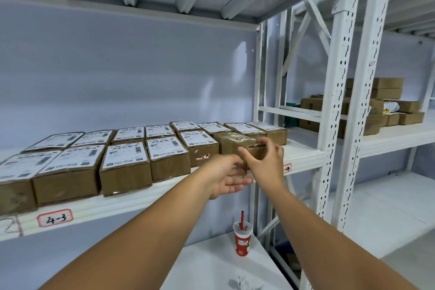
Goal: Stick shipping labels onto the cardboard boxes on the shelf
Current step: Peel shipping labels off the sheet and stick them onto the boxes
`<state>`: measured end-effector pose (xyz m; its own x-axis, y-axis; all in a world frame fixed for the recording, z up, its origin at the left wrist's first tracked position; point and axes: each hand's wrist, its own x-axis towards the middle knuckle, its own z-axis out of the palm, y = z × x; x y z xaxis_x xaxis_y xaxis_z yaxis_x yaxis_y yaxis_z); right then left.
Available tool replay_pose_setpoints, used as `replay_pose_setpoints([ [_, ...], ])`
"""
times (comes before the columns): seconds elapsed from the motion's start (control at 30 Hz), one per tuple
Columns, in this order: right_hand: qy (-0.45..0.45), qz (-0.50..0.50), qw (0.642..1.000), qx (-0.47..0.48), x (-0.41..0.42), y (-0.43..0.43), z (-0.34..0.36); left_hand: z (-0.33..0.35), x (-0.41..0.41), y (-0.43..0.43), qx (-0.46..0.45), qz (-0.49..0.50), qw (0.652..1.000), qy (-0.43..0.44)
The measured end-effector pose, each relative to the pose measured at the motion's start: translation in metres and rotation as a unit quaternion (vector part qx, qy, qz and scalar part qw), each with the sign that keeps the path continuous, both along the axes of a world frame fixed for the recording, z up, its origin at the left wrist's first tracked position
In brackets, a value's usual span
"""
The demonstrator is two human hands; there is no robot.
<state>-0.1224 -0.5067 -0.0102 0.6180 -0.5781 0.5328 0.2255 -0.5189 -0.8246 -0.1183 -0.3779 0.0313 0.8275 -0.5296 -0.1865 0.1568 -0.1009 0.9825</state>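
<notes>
Cardboard without a label showed on only one box of the front row. The unlabelled box (233, 142) stood at the right end of that row, just right of the frame's centre, on the shelf (141, 198), close against its labelled neighbour on the left.

It was gripped at its near right corner by the right hand (264, 162), with the thumb laid on the front face and the fingers curled over the top edge. The left hand (226, 180) was held just below and left of it, at the shelf's front lip. Its palm was turned up and its fingers were relaxed and nearly straight, with nothing held. Whether its thumb touched the box could not be told. No loose label was seen in either hand.

The step in hand was judged to be the steadying or squaring of this bare box ahead of labelling. For the next move a label would be needed, laid flat on the top face and pressed down, as on the labelled boxes (124, 160) ranged in two rows toward the left of the frame.

Both forearms were stretched forward and upward from the lower edge of the frame, converging on the box. A shelf tag (54, 218) marked 4-3 was fixed at lower left. A red cup (241, 241) with a straw stood on a lower surface at bottom centre.
</notes>
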Motion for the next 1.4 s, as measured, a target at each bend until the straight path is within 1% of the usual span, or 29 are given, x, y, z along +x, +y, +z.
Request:
replay_pose_setpoints([
  [0.03,0.014,0.005,1.000,-0.010,0.003,0.000,0.000,0.001,0.000,0.002,0.018,-0.020,1.000,-0.014],
  [0.07,0.027,0.009,0.999,-0.020,0.007,0.001,0.001,0.002,0.001,0.003,0.047,-0.027,0.997,-0.047],
  [0.13,0.049,0.009,0.998,-0.037,0.013,0.002,0.004,0.002,0.002,0.003,0.110,-0.011,0.983,-0.147],
  [0.17,0.056,0.006,0.998,-0.040,0.016,0.003,0.006,0.001,0.004,0.003,0.143,0.011,0.968,-0.208],
  [0.2,0.060,0.003,0.997,-0.042,0.019,0.004,0.007,0.001,0.006,0.004,0.183,0.043,0.942,-0.278],
  [0.23,0.066,0.002,0.997,-0.043,0.023,0.005,0.008,0.001,0.011,0.006,0.233,0.083,0.901,-0.356],
  [0.27,0.074,0.003,0.996,-0.046,0.025,0.006,0.008,0.001,0.015,0.009,0.295,0.119,0.841,-0.439],
  [0.3,0.084,0.002,0.995,-0.052,0.028,0.006,0.008,0.002,0.018,0.013,0.350,0.139,0.770,-0.515],
  [0.33,0.094,0.001,0.994,-0.060,0.031,0.007,0.007,0.003,0.022,0.016,0.391,0.145,0.701,-0.578],
  [0.37,0.100,0.002,0.993,-0.068,0.033,0.008,0.006,0.005,0.025,0.020,0.420,0.143,0.647,-0.620],
  [0.4,0.101,0.005,0.992,-0.071,0.035,0.009,0.004,0.006,0.030,0.023,0.442,0.140,0.612,-0.641],
  [0.43,0.096,0.009,0.993,-0.067,0.036,0.010,0.003,0.008,0.035,0.025,0.460,0.137,0.596,-0.644],
  [0.47,0.090,0.010,0.994,-0.061,0.037,0.011,0.003,0.010,0.041,0.028,0.477,0.135,0.593,-0.635],
  [0.5,0.086,0.009,0.995,-0.057,0.038,0.011,0.002,0.012,0.046,0.031,0.494,0.131,0.597,-0.619],
  [0.57,0.088,0.004,0.994,-0.063,0.039,0.011,0.002,0.014,0.055,0.035,0.513,0.121,0.613,-0.588],
  [0.67,0.097,-0.011,0.991,-0.092,0.042,0.011,0.002,0.011,0.061,0.041,0.515,0.100,0.638,-0.563],
  [0.73,0.100,-0.024,0.989,-0.110,0.046,0.011,0.001,0.004,0.064,0.043,0.510,0.100,0.640,-0.566],
  [0.97,0.085,-0.108,0.973,-0.186,0.050,0.015,-0.014,-0.011,0.068,0.046,0.501,0.109,0.603,-0.612],
  [1.13,0.109,-0.092,0.970,-0.197,0.050,0.015,-0.013,-0.009,0.070,0.045,0.505,0.104,0.603,-0.609],
  [1.2,0.107,-0.089,0.972,-0.188,0.048,0.019,-0.014,-0.007,0.069,0.046,0.512,0.097,0.596,-0.611],
  [1.23,0.093,-0.094,0.974,-0.182,0.047,0.023,-0.012,-0.005,0.067,0.047,0.514,0.097,0.589,-0.617],
  [1.3,0.031,-0.111,0.978,-0.175,0.046,0.032,-0.007,0.001,0.061,0.052,0.500,0.117,0.572,-0.639],
  [1.4,-0.087,-0.113,0.966,-0.213,0.045,0.056,0.010,0.014,0.052,0.065,0.476,0.159,0.533,-0.682],
])
